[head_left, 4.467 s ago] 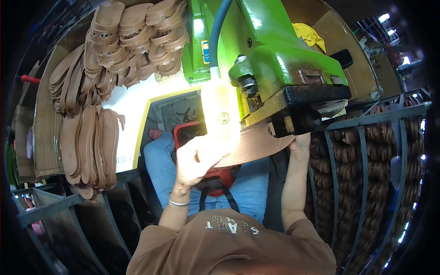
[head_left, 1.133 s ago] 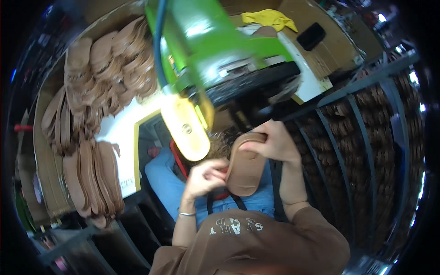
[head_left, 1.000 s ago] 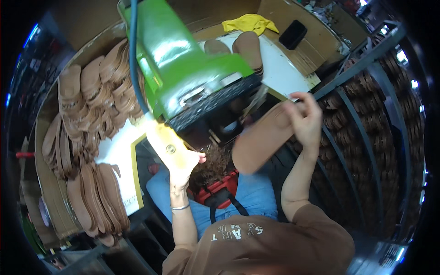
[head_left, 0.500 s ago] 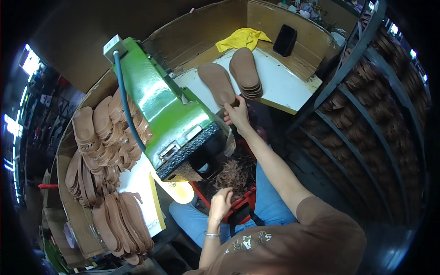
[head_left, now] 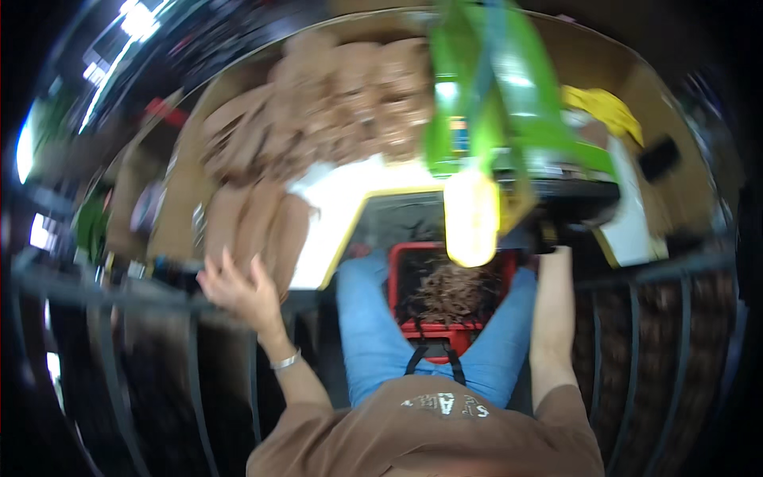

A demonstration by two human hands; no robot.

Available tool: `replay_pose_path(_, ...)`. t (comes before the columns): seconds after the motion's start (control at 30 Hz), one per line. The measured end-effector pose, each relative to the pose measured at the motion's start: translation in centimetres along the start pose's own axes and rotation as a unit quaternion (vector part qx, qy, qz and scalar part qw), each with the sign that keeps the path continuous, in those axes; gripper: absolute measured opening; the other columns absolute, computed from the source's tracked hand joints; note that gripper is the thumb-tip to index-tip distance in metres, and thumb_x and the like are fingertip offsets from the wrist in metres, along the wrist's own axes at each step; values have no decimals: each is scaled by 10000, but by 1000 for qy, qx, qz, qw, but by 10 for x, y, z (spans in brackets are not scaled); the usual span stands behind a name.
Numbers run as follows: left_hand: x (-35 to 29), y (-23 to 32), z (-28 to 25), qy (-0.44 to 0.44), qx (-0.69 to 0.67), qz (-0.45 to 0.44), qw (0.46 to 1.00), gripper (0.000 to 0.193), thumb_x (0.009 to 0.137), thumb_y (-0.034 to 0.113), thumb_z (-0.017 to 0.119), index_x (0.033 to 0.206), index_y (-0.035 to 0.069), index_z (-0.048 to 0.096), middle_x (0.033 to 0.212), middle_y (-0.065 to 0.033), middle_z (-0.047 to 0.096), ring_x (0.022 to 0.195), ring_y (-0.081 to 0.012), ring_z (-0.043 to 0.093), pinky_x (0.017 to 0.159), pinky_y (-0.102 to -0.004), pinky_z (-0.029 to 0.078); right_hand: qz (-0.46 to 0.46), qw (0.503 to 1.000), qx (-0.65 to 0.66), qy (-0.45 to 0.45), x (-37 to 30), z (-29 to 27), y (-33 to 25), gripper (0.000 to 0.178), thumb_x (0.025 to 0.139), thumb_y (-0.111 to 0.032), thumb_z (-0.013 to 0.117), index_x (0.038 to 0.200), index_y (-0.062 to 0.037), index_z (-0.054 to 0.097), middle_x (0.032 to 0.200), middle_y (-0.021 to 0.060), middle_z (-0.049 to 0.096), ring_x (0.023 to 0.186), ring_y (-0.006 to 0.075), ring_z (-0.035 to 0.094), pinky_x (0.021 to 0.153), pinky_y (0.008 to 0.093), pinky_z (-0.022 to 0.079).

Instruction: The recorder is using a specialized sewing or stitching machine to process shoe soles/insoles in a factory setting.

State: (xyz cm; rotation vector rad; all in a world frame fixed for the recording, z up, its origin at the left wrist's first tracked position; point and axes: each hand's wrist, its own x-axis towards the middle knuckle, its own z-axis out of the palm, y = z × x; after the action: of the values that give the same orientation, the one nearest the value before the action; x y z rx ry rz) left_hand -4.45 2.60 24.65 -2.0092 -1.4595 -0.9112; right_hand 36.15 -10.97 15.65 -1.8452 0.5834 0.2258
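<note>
Soles (head_left: 260, 221), brown, long and rounded at their ends, are lying side by side in a tight row left of the green machine (head_left: 536, 103), their edges blurring. Left of the machine too, the left hand (head_left: 240, 292) is hovering by the row's near end, fingers standing well apart; I cannot tell whether it is touching. Under the machine's front, the right hand is hiding, so I cannot tell its fingers' state.
</note>
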Motion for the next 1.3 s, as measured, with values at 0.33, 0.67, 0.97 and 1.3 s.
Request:
replay_pose_path(0.33, -32, -54, 22, -107, -85, -70, 988, 467, 740, 188, 701, 1168, 47, 579, 1410, -236, 264, 1289, -435, 237, 1060, -492, 249, -129, 934, 85, -322, -33, 0, 20, 403, 914, -361, 485, 1189, -67, 485, 1128, 100, 550, 1043, 241, 533, 885, 381, 451)
replay_pose_path(0.67, -11, -41, -58, -101, -363, 0, 926, 421, 620, -109, 548, 993, 53, 657, 1103, -114, 619, 1109, -322, 521, 948, -407, 402, -212, 842, 196, -456, 23, -37, 37, 392, 926, -349, 452, 1162, -39, 499, 1102, 139, 538, 1034, 290, 509, 906, 424, 439)
replay_pose_path(0.97, -45, 71, -21, -389, -750, 165, 510, 398, 598, -75, 663, 978, 37, 631, 1233, -168, 522, 1189, -317, 465, 976, -383, 381, 53, 789, 126, -599, -82, -144, 139, 494, 839, -129, 613, 1262, 58, 441, 1015, 136, 609, 922, 186, 598, 840, 293, 470)
replay_pose_path(1.3, -115, 224, -57, -613, -697, -37, 371, 354, 807, 232, 688, 1043, -22, 617, 896, -75, 653, 821, -98, 569, 755, -265, 473, 21, 875, 216, -433, -119, -229, 226, 424, 735, 6, 713, 1120, 42, 539, 1052, 105, 606, 958, 176, 586, 853, 294, 474)
